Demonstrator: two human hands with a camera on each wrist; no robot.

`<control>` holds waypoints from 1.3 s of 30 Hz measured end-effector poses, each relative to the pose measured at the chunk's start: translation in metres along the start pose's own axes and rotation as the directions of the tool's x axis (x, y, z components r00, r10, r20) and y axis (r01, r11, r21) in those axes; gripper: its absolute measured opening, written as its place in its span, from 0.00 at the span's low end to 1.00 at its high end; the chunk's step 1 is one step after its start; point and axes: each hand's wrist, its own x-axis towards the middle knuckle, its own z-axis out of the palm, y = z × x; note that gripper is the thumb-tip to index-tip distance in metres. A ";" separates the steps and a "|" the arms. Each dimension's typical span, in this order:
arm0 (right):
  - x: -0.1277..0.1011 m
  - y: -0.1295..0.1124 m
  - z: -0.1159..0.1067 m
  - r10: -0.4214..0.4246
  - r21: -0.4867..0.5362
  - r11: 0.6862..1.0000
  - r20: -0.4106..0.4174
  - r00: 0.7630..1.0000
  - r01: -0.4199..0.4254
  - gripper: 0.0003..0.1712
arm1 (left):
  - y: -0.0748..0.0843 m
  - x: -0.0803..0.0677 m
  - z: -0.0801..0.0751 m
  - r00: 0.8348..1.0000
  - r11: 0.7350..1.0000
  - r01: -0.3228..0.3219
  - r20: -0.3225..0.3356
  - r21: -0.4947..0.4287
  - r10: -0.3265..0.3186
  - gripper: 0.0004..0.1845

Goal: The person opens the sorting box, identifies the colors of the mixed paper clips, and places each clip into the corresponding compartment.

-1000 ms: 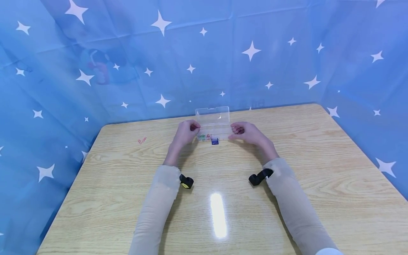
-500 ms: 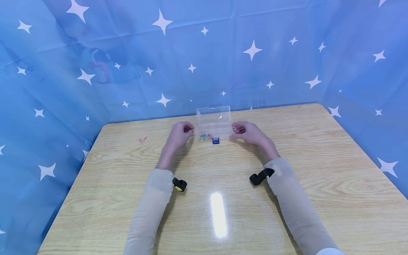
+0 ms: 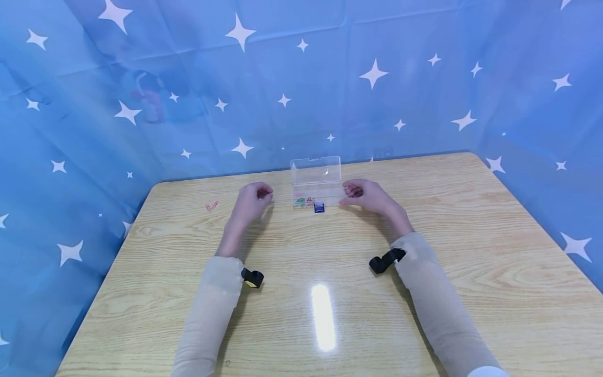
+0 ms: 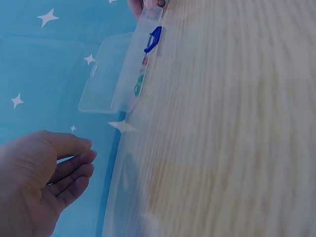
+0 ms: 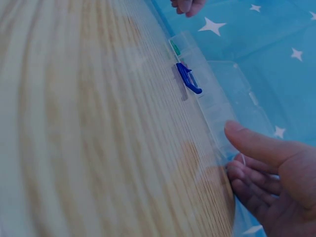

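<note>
A clear plastic box [image 3: 330, 190] stands near the table's back edge, its transparent lid [image 3: 308, 172] raised behind it. Small green pieces [image 3: 300, 201] and red pieces [image 3: 310, 200] show in its front left part. A blue clip-like piece [image 5: 188, 79] sits at the middle of the front wall. My right hand [image 3: 372, 198] holds the box's right end, with the thumb [image 5: 252, 143] at the near side and the fingers curled at the end wall. To the left of the box, my left hand [image 3: 248, 203] hovers with loosely bent fingers and nothing in them.
Two red paper clips [image 3: 211, 206] lie on the wooden table [image 3: 155, 293], left of my left hand. A blue star-patterned cloth [image 3: 301, 104] hangs right behind the table's back edge. Black wrist mounts [image 3: 386, 261] stick out from the sleeves.
My left hand has let go of the box's left end and moved left, towards the paper clips. The right hand and the box have stayed in place.
</note>
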 end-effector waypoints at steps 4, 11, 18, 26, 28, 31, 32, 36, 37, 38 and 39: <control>0.000 -0.001 -0.001 0.006 0.005 1.000 0.001 1.000 -0.006 0.38 | -0.005 -0.005 -0.006 1.000 1.000 -0.002 -0.018 0.011 0.002 0.09; -0.001 -0.001 -0.001 0.007 0.012 1.000 0.003 1.000 -0.007 0.38 | -0.014 -0.011 -0.016 0.999 0.999 0.014 -0.040 0.035 -0.013 0.09; -0.001 -0.002 -0.002 0.018 0.012 1.000 0.003 1.000 -0.018 0.39 | -0.021 -0.017 -0.026 0.998 0.998 0.017 -0.058 0.055 -0.014 0.09; 0.000 -0.002 -0.001 0.012 0.010 1.000 -0.002 1.000 -0.012 0.38 | -0.034 -0.023 -0.039 0.996 0.998 0.042 -0.081 0.048 -0.038 0.10; 0.000 -0.002 -0.001 0.010 0.008 1.000 -0.003 1.000 -0.010 0.38 | -0.039 -0.024 -0.042 0.995 0.997 0.052 -0.093 0.051 -0.047 0.10; 0.000 -0.001 -0.001 0.010 0.011 1.000 -0.001 1.000 -0.010 0.38 | -0.044 -0.027 -0.048 0.992 0.996 0.070 -0.106 0.055 -0.064 0.10; 0.001 -0.001 -0.001 0.010 0.011 1.000 -0.002 1.000 -0.010 0.38 | -0.045 -0.027 -0.049 0.992 0.995 0.077 -0.109 0.056 -0.070 0.10; 0.000 -0.001 0.000 0.012 0.011 1.000 -0.002 1.000 -0.012 0.38 | -0.050 -0.030 -0.056 0.988 0.993 0.100 -0.123 0.063 -0.092 0.11; 0.000 -0.002 0.000 0.010 0.010 1.000 -0.002 1.000 -0.010 0.38 | -0.052 -0.031 -0.058 0.988 0.993 0.104 -0.125 0.064 -0.095 0.12; 0.000 -0.002 0.000 0.008 0.010 1.000 -0.002 1.000 -0.008 0.38 | -0.054 -0.032 -0.060 0.987 0.992 0.109 -0.127 0.066 -0.100 0.12; 0.000 -0.002 0.000 0.009 0.009 1.000 -0.003 1.000 -0.009 0.38 | -0.055 -0.032 -0.062 0.986 0.991 0.115 -0.129 0.064 -0.106 0.12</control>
